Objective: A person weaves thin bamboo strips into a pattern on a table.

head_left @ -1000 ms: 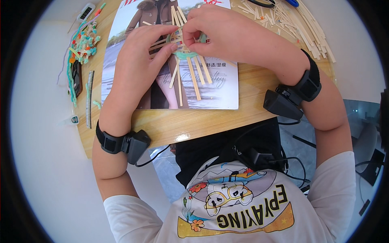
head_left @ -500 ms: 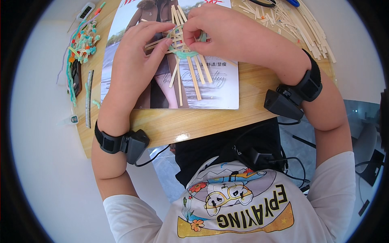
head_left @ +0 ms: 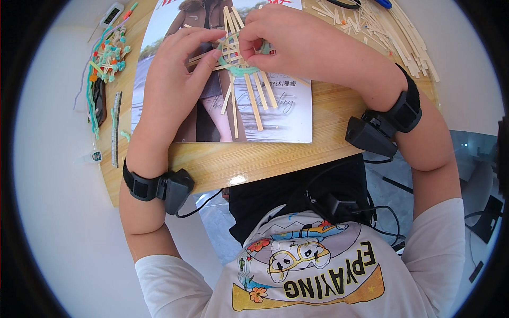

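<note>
Thin pale wooden strips (head_left: 253,104) fan out from a small woven centre, lying on a magazine (head_left: 289,124). Mint-green yarn (head_left: 241,69) rings that centre in a fuzzy band. At the weave's left side is my left hand (head_left: 177,74), its thumb and index finger apart, with a gap between them. My right hand (head_left: 268,40) reaches across from the right and pinches at the weave's centre. Its fingertips are partly hidden, so what sits between them does not show, though the green yarn passes right beside them.
Loose wooden strips (head_left: 411,45) are heaped at the far right beside a blue-handled tool (head_left: 384,3). Coloured yarn pieces (head_left: 112,55), a ruler (head_left: 116,130), a white digital device (head_left: 112,15) and a small bottle (head_left: 95,157) lie along the table's left edge. Black devices (head_left: 178,191) are strapped to both forearms.
My left thumb and fingers have shifted slightly up and left, away from the weave. The right hand keeps its pinch in nearly the same place.
</note>
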Available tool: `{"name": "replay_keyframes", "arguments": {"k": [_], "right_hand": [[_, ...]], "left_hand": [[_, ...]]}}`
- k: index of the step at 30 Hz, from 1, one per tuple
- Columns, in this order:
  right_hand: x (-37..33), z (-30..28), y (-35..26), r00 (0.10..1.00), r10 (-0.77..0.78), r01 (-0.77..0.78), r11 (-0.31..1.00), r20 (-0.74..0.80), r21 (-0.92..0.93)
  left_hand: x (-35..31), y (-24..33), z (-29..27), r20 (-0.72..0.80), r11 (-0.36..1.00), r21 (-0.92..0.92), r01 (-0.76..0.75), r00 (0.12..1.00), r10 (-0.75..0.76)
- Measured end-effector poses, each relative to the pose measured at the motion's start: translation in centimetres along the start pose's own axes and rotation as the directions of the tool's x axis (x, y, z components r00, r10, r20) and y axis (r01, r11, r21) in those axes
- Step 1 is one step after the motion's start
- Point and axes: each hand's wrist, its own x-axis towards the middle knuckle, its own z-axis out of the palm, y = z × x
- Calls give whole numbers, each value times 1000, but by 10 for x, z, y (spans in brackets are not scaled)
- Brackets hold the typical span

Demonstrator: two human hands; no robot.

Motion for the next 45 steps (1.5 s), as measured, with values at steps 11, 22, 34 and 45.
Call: {"name": "replay_keyframes", "arguments": {"k": [11,22,34,45], "right_hand": [[2,-1,1,1000,-11,11,1000,28,8],[1,1,1,1000,-1,1,1000,-7,-6],[2,0,3,999,-30,29,999,22,33],[-4,7,-1,997,-29,25,999,-78,-44]], "left_hand": [[-4,-2,5,75,989,104,-102,993,94],[0,-11,10,66,978,126,-167,985,160],[1,-7,14,28,978,103,-181,983,179],[0,-3,12,50,994,20,-108,993,107]]}}
